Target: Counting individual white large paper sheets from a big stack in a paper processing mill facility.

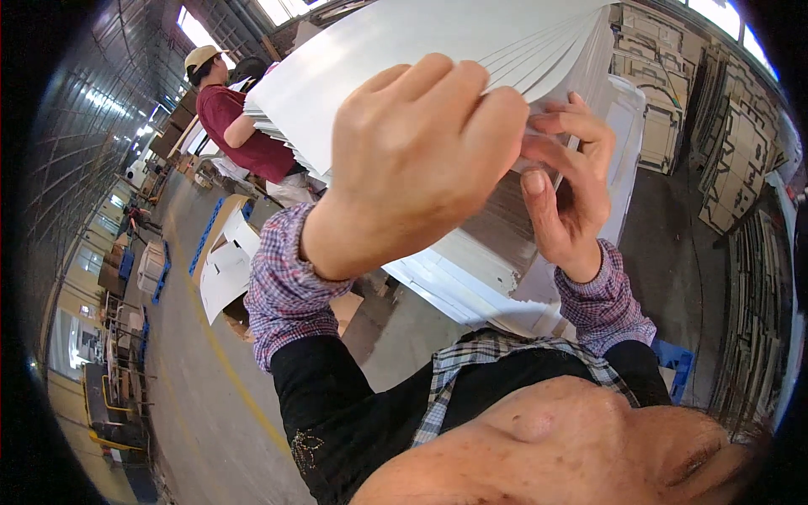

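Note:
A tall stack of large white sheets (362, 63) stands in front of me. Near its right corner several sheets are fanned apart, with their edges curving upward. My left hand (421, 151) is closed in a fist at the near edge of the stack, knuckles up. Its curled fingertips are hidden, so what they hold, if anything, does not show. Beside it on the right, my right hand (576, 181) has its fingers bent and apart, and the thumb stands away from them. Its fingertips are at the sheets' corner edges.
Beyond the stack on the left, a person (231, 118) in a dark red shirt and cap stands beside it. Cut cardboard panels (736, 160) lean at the right. A white cut sheet (227, 273) and blue pallets (157, 269) are on the floor to the left.

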Motion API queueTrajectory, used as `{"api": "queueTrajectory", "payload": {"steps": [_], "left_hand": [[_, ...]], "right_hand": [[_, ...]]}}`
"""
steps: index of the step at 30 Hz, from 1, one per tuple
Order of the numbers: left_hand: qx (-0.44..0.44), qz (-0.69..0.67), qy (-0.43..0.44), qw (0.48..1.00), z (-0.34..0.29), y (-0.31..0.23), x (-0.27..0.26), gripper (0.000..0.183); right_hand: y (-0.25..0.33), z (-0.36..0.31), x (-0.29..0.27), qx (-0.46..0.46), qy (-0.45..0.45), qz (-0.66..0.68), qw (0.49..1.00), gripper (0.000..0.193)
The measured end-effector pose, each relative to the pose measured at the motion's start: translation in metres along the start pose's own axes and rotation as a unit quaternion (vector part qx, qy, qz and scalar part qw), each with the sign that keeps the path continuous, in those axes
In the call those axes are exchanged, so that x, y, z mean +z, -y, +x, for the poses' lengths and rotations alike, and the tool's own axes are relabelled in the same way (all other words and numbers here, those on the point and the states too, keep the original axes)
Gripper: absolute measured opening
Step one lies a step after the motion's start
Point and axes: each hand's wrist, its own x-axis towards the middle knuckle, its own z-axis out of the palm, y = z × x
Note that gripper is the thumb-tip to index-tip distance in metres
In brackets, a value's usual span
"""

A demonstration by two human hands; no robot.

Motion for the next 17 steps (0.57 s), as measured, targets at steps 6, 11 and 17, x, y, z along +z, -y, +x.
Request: {"api": "queueTrajectory", "payload": {"steps": [6,11,17], "left_hand": [[0.013,0.01,0.003,1.0,0.004,-0.007,0.02,0.017],[0.015,0.0,-0.001,1.0,-0.001,-0.003,0.015,0.016],[-0.025,-0.054,0.048,0.997,-0.009,0.006,0.004,0.008]], "right_hand": [[0.004,0.003,0.002,-0.003,-0.001,-0.013,1.0,0.028],[0.004,0.006,0.002,-0.006,0.002,-0.015,1.0,0.027],[-0.006,0.004,-0.003,0.001,0.023,0.025,0.999,0.037]]}}
